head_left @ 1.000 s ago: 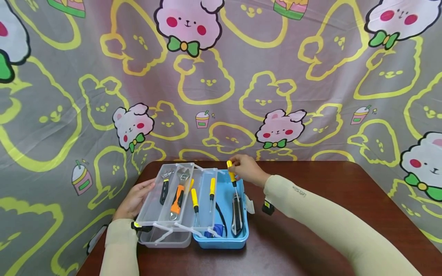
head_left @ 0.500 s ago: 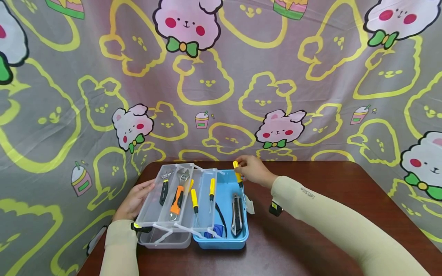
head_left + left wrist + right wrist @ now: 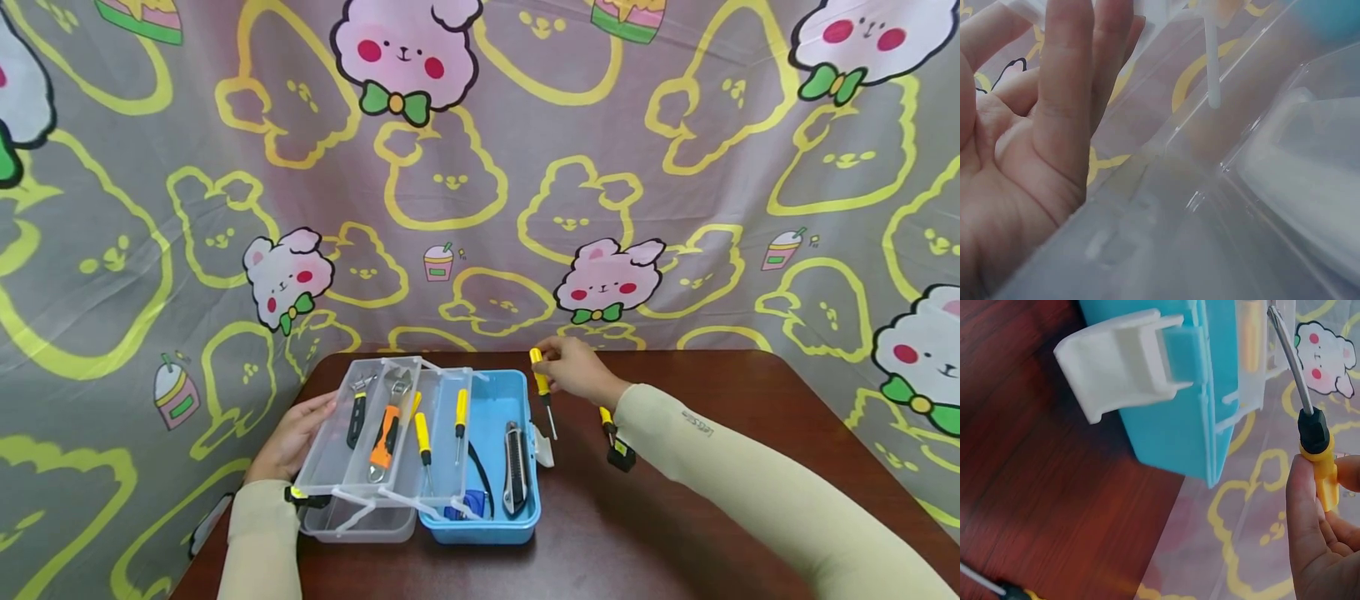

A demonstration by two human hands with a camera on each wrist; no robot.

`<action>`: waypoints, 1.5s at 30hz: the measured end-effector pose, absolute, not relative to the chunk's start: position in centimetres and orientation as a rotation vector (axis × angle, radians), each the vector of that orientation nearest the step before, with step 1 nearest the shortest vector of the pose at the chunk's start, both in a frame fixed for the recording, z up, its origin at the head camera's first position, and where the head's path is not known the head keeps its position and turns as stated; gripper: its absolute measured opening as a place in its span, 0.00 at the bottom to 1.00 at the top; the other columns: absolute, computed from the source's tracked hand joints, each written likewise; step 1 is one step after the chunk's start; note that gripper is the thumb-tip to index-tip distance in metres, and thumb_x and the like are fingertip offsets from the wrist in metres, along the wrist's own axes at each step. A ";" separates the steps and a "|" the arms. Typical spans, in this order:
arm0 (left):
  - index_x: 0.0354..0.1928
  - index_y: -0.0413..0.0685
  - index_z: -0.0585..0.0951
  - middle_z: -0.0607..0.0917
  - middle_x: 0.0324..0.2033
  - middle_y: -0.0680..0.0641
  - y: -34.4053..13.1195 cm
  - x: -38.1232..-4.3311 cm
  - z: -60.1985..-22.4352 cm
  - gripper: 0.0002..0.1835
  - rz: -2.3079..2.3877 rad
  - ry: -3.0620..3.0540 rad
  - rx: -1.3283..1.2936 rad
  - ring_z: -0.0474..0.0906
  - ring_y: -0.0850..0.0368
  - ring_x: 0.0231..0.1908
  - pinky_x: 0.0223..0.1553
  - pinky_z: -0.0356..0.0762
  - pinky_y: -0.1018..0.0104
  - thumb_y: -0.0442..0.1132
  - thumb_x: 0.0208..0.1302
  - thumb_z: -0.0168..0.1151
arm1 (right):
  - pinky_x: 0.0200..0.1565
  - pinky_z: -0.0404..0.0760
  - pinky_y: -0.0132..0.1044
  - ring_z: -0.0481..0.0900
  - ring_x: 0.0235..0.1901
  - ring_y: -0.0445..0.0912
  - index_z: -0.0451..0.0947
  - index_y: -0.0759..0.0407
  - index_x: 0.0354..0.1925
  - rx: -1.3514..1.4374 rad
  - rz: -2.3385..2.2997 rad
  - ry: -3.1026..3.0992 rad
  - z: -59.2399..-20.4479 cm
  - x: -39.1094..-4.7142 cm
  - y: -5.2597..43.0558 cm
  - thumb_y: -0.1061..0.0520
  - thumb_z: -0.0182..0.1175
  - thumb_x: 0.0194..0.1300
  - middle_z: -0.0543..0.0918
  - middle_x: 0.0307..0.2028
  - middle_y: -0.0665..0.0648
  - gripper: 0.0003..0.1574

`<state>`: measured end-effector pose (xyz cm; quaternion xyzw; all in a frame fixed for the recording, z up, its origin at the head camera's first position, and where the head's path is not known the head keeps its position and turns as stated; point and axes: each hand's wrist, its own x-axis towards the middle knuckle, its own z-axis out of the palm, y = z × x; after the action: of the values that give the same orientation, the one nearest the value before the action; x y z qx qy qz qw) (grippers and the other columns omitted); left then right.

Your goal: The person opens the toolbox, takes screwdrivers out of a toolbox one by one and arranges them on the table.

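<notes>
My right hand (image 3: 576,369) pinches a screwdriver (image 3: 542,379) by its yellow handle, held in the air past the right side of the blue toolbox (image 3: 501,532). In the right wrist view, thumb and fingers (image 3: 1305,515) close on the handle, and the metal shaft points away toward the box. My left hand (image 3: 296,433) lies against the left side of the clear fold-out tray (image 3: 318,454), its fingers fairly straight. In that tray lie a black-handled adjustable wrench (image 3: 357,417), an orange-handled one (image 3: 385,433) and two yellow screwdrivers (image 3: 423,437).
A utility knife (image 3: 515,471) and a blue item (image 3: 467,504) with a black strip lie in the box. Its white latch (image 3: 1116,365) sticks out to the right. Another yellow-and-black screwdriver (image 3: 607,418) lies on the brown table (image 3: 712,467) near my right wrist. A patterned curtain (image 3: 480,250) hangs behind.
My right hand has carried the screwdriver rightward, from above the blue box to outside its right side. The screwdriver on the table has come into view. The left hand stays in place.
</notes>
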<state>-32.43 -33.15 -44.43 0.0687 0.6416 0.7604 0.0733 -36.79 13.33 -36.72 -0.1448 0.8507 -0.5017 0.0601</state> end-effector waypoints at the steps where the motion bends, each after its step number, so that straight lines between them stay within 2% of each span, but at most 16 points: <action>1: 0.58 0.52 0.81 0.87 0.43 0.50 -33.1 -32.4 -44.4 0.15 2.288 1.926 0.207 0.84 0.56 0.40 0.39 0.82 0.62 0.40 0.75 0.52 | 0.39 0.84 0.46 0.80 0.34 0.54 0.71 0.63 0.61 -0.430 -1.522 2.573 -36.7 -36.8 13.6 0.58 0.59 0.70 0.78 0.41 0.61 0.24; 12: 0.58 0.51 0.81 0.86 0.43 0.50 -33.0 -32.5 -44.3 0.15 2.298 1.921 0.154 0.84 0.56 0.40 0.39 0.82 0.62 0.41 0.74 0.54 | 0.39 0.84 0.41 0.79 0.36 0.55 0.67 0.64 0.65 -0.368 -1.568 2.588 -36.6 -37.8 16.8 0.56 0.60 0.69 0.76 0.46 0.63 0.30; 19: 0.60 0.51 0.80 0.86 0.44 0.50 -33.2 -32.5 -44.4 0.17 2.285 1.918 0.157 0.83 0.56 0.42 0.41 0.82 0.61 0.42 0.74 0.54 | 0.40 0.83 0.43 0.78 0.38 0.56 0.66 0.66 0.65 -0.340 -1.557 2.601 -36.6 -37.8 18.1 0.56 0.59 0.70 0.76 0.49 0.64 0.30; 26: 0.52 0.57 0.84 0.87 0.43 0.50 -33.1 -32.4 -44.3 0.13 2.309 1.902 0.135 0.84 0.56 0.39 0.38 0.83 0.62 0.40 0.75 0.52 | 0.40 0.83 0.44 0.77 0.38 0.56 0.66 0.67 0.65 -0.271 -1.564 2.605 -36.8 -37.7 19.6 0.55 0.59 0.70 0.75 0.50 0.66 0.31; 35: 0.53 0.53 0.84 0.87 0.42 0.49 -32.6 -31.9 -43.4 0.14 2.319 1.861 0.143 0.84 0.55 0.39 0.38 0.83 0.61 0.38 0.75 0.50 | 0.36 0.84 0.42 0.77 0.34 0.53 0.68 0.69 0.63 -0.254 -1.587 2.630 -37.4 -37.8 21.4 0.57 0.59 0.69 0.76 0.47 0.67 0.28; 42: 0.54 0.56 0.84 0.87 0.42 0.51 -33.1 -32.5 -44.4 0.14 2.304 1.912 0.165 0.84 0.56 0.40 0.39 0.82 0.61 0.39 0.76 0.50 | 0.39 0.83 0.47 0.76 0.36 0.55 0.67 0.68 0.64 -0.244 -1.555 2.653 -38.4 -37.8 22.5 0.57 0.58 0.71 0.77 0.46 0.66 0.28; 45: 0.55 0.57 0.83 0.87 0.43 0.51 -33.1 -32.7 -44.7 0.14 2.288 1.937 0.157 0.84 0.56 0.41 0.40 0.82 0.61 0.40 0.75 0.51 | 0.40 0.83 0.49 0.76 0.37 0.57 0.67 0.68 0.64 -0.242 -1.548 2.658 -38.7 -37.8 22.9 0.57 0.57 0.71 0.77 0.42 0.65 0.28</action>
<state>-32.68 -33.12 -44.66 0.0521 0.6437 0.7603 0.0697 -37.82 22.95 -38.72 -0.0784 0.8611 -0.5016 0.0281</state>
